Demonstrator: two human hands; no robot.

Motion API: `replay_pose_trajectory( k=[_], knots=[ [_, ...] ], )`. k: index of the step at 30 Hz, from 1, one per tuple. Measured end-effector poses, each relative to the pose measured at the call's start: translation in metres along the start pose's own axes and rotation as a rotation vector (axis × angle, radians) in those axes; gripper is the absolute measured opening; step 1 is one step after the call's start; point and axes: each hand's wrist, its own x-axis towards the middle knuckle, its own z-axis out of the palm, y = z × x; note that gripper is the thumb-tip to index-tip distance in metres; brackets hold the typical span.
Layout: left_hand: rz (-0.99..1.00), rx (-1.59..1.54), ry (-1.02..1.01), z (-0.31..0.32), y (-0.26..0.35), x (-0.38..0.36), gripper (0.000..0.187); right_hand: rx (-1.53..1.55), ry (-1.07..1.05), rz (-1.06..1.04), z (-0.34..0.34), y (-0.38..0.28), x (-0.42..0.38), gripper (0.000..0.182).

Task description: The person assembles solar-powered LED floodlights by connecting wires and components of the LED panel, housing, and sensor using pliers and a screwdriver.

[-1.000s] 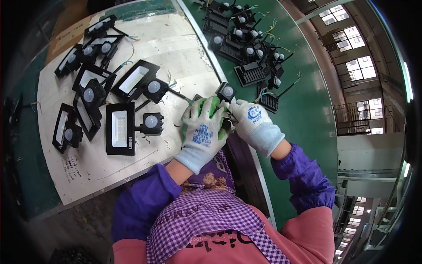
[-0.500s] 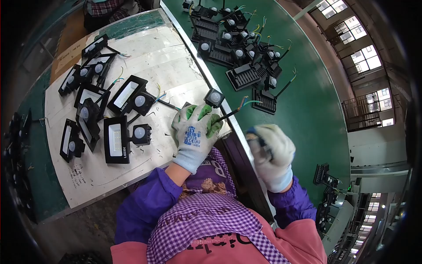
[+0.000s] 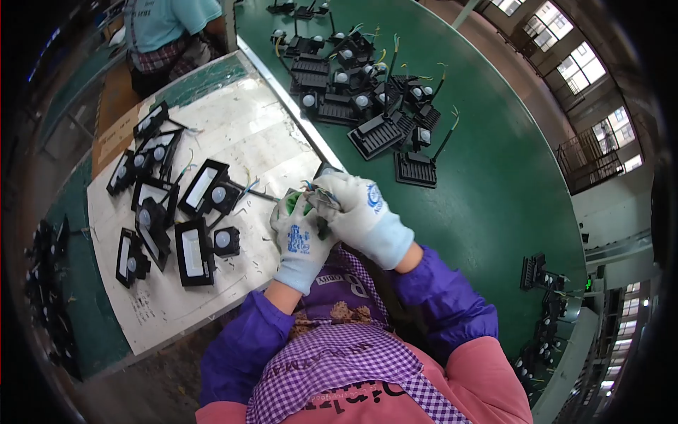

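Observation:
My left hand (image 3: pixel 295 237), in a white glove with green fingers, is closed around a black sensor floodlight at the near edge of the white board. Most of this floodlight is covered by my gloves; part of its sensor head (image 3: pixel 327 170) shows just beyond them. My right hand (image 3: pixel 361 210) is against the left one, closed at the stripped wire ends (image 3: pixel 308 186) of the cable. Something small and metallic is between its fingers, too hidden to name. Nearest on the board lie a floodlight (image 3: pixel 193 252) with a white panel and another floodlight (image 3: pixel 203 188).
Several more floodlights (image 3: pixel 144 219) lie on the white board (image 3: pixel 240 113). On the green table (image 3: pixel 487 191), several finned floodlights (image 3: pixel 374 136) are piled at the far side. A metal edge strip (image 3: pixel 286 99) runs between. Another person (image 3: pixel 169 32) is at the upper left.
My right hand has moved left from over the green table to meet my left hand at the wire ends. The head view has shifted, bringing the other person further into sight.

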Motion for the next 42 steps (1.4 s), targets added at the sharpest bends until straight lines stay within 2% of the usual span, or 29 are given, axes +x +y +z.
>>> replay_pose_trajectory(
  k=[2,5,8,9,10,11,12,15,16,18,19,22,26,27,30,31,34,35,38,39,42],
  knots=[
    [0.010,0.015,0.001,-0.007,0.006,0.004,0.035,0.043,0.080,0.107,0.003,0.004,0.002,0.011],
    [0.080,-0.038,0.014,-0.008,0.006,0.006,0.036,0.105,0.313,0.076,0.002,0.016,-0.005,0.007],
    [0.156,-0.014,0.060,-0.004,0.004,0.003,0.038,0.116,0.281,0.193,-0.011,0.013,-0.011,0.012],
    [0.134,-0.030,0.027,-0.008,0.010,0.006,0.039,0.078,0.336,0.110,0.001,0.028,-0.012,0.013],
    [0.103,-0.035,-0.011,-0.011,0.011,0.006,0.040,0.068,0.332,0.114,0.001,0.026,-0.015,0.018],
    [0.102,-0.073,0.055,-0.003,0.005,0.002,0.041,0.100,0.326,0.136,0.005,0.028,-0.015,0.024],
    [0.095,-0.107,0.118,0.006,-0.001,-0.001,0.043,0.146,0.319,0.138,0.006,0.028,-0.015,0.023],
    [0.160,-0.003,0.066,0.006,-0.005,-0.004,0.045,0.217,0.326,0.225,0.009,0.027,-0.015,0.015],
    [0.170,0.017,0.044,0.006,-0.008,-0.005,0.044,0.225,0.247,0.307,0.003,0.018,-0.012,0.015],
    [0.173,0.093,0.088,0.012,-0.012,-0.005,0.037,0.171,0.269,0.051,0.015,0.019,-0.011,0.016],
    [0.138,0.068,0.070,0.017,-0.018,-0.006,0.038,0.065,0.113,0.149,0.011,0.007,-0.008,0.015],
    [0.141,0.048,0.073,0.015,-0.015,-0.004,0.040,0.146,0.231,0.228,0.026,0.017,0.000,0.012],
    [0.094,-0.046,0.026,0.008,-0.015,-0.003,0.042,0.105,0.296,0.192,0.018,0.018,-0.002,0.011],
    [0.145,0.046,-0.004,-0.009,0.001,-0.001,0.044,0.117,0.296,0.200,0.017,0.018,-0.002,0.010],
    [-0.084,-0.746,0.185,-0.001,0.011,0.003,0.044,0.132,0.272,0.224,0.010,0.018,-0.004,0.006],
    [-0.196,-1.055,-0.002,-0.003,0.004,0.009,0.045,0.137,0.245,0.224,0.007,0.019,-0.005,0.006],
    [-0.623,-1.475,-0.205,-0.033,0.033,0.019,0.045,0.213,0.271,0.209,-0.001,0.019,-0.010,0.008],
    [-0.561,-1.657,-0.131,-0.013,0.017,0.014,0.047,0.254,0.301,0.202,-0.003,0.016,-0.012,0.009],
    [-0.532,-1.470,0.012,0.018,0.001,0.014,0.048,0.337,0.130,0.247,-0.027,0.008,-0.016,0.014],
    [-0.531,-1.400,-0.022,0.019,-0.003,0.011,0.052,0.383,0.085,0.245,-0.022,0.019,-0.011,0.019],
    [-0.436,-1.185,0.125,0.043,-0.019,0.004,0.055,0.499,-0.060,0.209,-0.043,0.023,-0.008,0.025]
  ],
)
